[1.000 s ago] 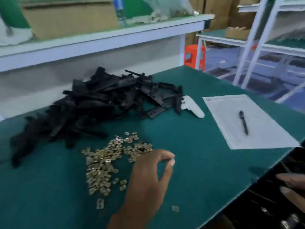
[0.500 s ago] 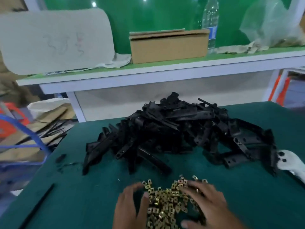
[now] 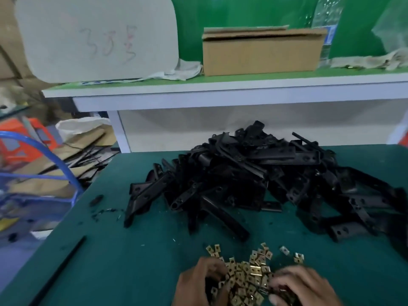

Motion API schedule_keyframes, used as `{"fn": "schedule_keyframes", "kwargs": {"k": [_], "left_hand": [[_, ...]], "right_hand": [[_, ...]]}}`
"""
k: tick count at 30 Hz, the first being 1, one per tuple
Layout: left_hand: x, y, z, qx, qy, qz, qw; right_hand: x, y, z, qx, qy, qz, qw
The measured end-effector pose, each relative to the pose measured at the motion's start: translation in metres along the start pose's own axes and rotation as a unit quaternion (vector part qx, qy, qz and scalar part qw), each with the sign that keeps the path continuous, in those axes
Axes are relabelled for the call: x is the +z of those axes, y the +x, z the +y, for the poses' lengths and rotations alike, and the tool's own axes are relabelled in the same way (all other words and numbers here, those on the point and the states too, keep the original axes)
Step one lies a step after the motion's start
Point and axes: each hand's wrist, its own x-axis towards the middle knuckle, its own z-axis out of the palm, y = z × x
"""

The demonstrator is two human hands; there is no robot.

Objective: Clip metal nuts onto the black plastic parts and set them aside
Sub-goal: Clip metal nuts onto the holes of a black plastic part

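Note:
A heap of small brass metal nuts [image 3: 245, 274] lies on the green mat at the near edge. My left hand [image 3: 198, 281] cups the heap's left side with curled fingers. My right hand [image 3: 302, 286], blurred, curls its fingers over the heap's right side. A few loose nuts [image 3: 298, 257] lie just to the right. Behind them a large tangled pile of black plastic parts [image 3: 254, 180] covers the middle and right of the table.
A thin black strip [image 3: 64, 263] and black scraps [image 3: 97, 199] lie at the left on the green table [image 3: 132, 261]. Cardboard and a blue frame [image 3: 55, 155] stand beyond the left edge. A white shelf [image 3: 220, 93] carries a cardboard box [image 3: 260, 54].
The view has swung left from the paper and pen to the parts pile. Both hands have come onto the nut heap, and their fingers have curled in from spread to cupped.

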Motion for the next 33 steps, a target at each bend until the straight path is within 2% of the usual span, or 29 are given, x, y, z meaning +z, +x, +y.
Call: {"fn": "schedule_keyframes", "kwargs": {"k": [4, 7, 11, 16, 22, 31, 33], "left_hand": [[-0.005, -0.007, 0.002, -0.006, -0.018, 0.010, 1.000], [-0.005, -0.010, 0.006, -0.008, -0.023, 0.034, 0.999], [-0.003, -0.011, 0.005, -0.003, -0.010, 0.059, 0.998], [-0.001, -0.009, 0.003, -0.001, -0.010, 0.031, 0.999], [-0.001, -0.009, 0.002, 0.006, -0.002, 0.026, 1.000], [-0.002, -0.008, 0.001, -0.005, -0.079, 0.084, 0.993], [-0.001, -0.008, 0.000, -0.009, -0.099, 0.100, 0.990]], "right_hand": [[-0.002, 0.000, 0.004, -0.004, -0.011, -0.013, 1.000], [-0.003, -0.002, 0.002, -0.046, -0.027, 0.015, 0.998], [0.001, -0.001, 0.002, -0.044, -0.040, 0.024, 0.998], [-0.003, -0.002, 0.006, -0.055, -0.046, 0.010, 0.997], [0.002, -0.004, 0.009, -0.076, -0.055, 0.033, 0.995], [0.000, -0.002, 0.007, -0.076, -0.059, 0.033, 0.995], [0.000, -0.003, 0.008, -0.066, -0.052, 0.013, 0.996]]}}
